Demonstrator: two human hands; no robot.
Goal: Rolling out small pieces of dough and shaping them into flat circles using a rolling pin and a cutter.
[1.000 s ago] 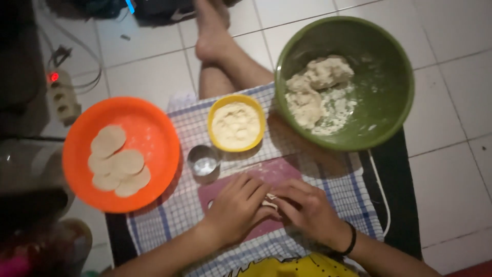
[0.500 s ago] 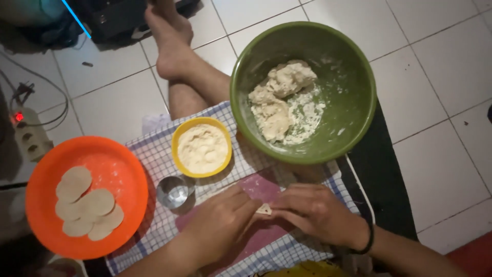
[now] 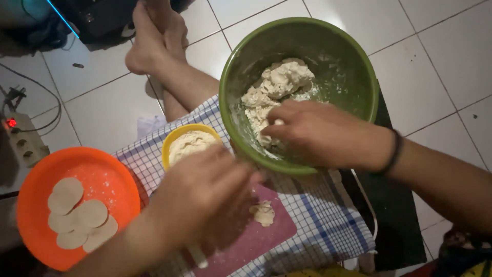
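Seen from above, a person sits on a tiled floor. The right hand (image 3: 312, 134) reaches into a green bowl (image 3: 353, 61), fingertips pinching the dough (image 3: 277, 84) inside. The left hand (image 3: 205, 195) hovers over a pink mat (image 3: 259, 238), fingers loosely curled together; whether it holds anything cannot be told. A small dough piece (image 3: 264, 213) lies on the mat just beside it. A yellow flour bowl (image 3: 189, 143) sits behind the left hand. An orange plate (image 3: 97, 174) at left holds flat dough discs (image 3: 79, 215).
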